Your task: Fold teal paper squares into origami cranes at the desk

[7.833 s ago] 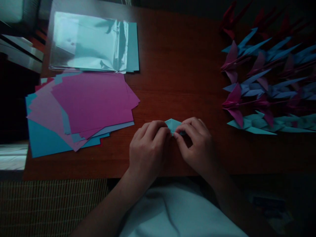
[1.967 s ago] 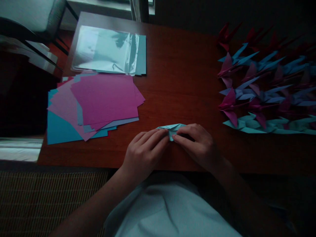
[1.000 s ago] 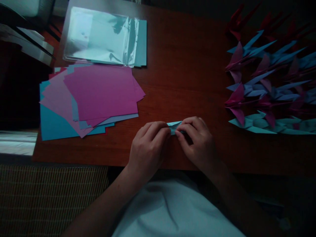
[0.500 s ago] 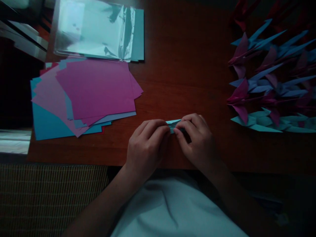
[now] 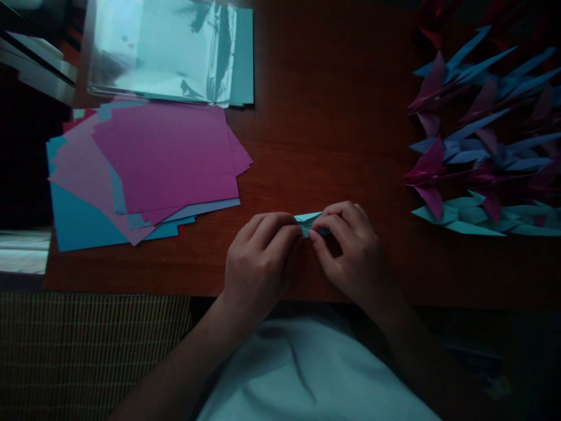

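Between my hands, near the front edge of the wooden table (image 5: 315, 158), is a small piece of folded pale green origami paper (image 5: 308, 217). My left hand (image 5: 263, 257) pinches its left end, fingers bent and pressed together. At the other end my right hand (image 5: 350, 245) grips it, with thumb and index fingertip meeting at the near side. The fingers cover most of the paper, so its full shape is hidden.
Loose pink, lilac and blue paper sheets (image 5: 170, 158) lie in a pile at the left. Behind them is a clear plastic packet (image 5: 153, 52) of pale green sheets. Rows of folded paper cranes (image 5: 464, 217) in several colours stand along the right.
My hands and the folded paper have hardly moved. The view has shifted slightly, so the sheets on the left and the cranes on the right sit a little differently in the picture.
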{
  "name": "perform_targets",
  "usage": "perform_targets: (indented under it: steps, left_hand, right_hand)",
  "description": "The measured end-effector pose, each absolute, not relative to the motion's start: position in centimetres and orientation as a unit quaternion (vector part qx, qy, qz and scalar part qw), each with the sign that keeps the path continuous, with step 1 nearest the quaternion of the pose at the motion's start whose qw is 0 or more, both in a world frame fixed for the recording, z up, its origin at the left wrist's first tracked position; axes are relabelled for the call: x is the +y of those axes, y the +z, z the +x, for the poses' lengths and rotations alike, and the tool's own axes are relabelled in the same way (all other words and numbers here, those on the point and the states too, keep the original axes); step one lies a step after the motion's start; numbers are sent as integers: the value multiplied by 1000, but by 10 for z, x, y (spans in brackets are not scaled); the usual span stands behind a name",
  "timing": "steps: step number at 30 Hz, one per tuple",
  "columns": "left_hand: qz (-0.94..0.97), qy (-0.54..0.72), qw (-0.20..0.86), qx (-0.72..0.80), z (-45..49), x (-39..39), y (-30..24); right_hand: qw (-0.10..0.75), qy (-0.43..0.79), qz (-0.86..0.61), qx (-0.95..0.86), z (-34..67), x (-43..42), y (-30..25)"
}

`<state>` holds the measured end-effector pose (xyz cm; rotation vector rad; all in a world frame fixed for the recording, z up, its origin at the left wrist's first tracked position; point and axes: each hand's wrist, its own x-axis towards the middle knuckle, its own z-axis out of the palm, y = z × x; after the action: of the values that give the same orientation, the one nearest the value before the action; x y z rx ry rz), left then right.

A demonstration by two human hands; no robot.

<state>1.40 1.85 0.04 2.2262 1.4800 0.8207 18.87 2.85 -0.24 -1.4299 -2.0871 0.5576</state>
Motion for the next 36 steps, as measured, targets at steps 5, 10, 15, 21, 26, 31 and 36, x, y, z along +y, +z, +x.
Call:
perform_targets:
  steps: [5,10,15,21,26,31,36]
  left_hand:
    - [781,294,175,523,14,19,-1]
    - [782,293,176,522,14,18,0]
    - [789,271,172,524,14,18,2]
    - [790,259,173,528,16,17,3]
    - [788,265,172,528,17,17,1]
    - [790,261,167,529,17,16,0]
    - [798,251,150,527,16,15,1]
  right_hand:
    - [270,207,-532,-775,189,28,-3]
    - [270,210,-534,-773,188,28,-1]
    - [264,199,-534,-778,187,27,-2]
    - [262,195,-532,-781,187,27,-3]
    - [270,183,-530,-783,189,26,-5]
    - [266,179,-532,-784,191,25,-7]
    - [273,173,-527,-786,191,26,-9]
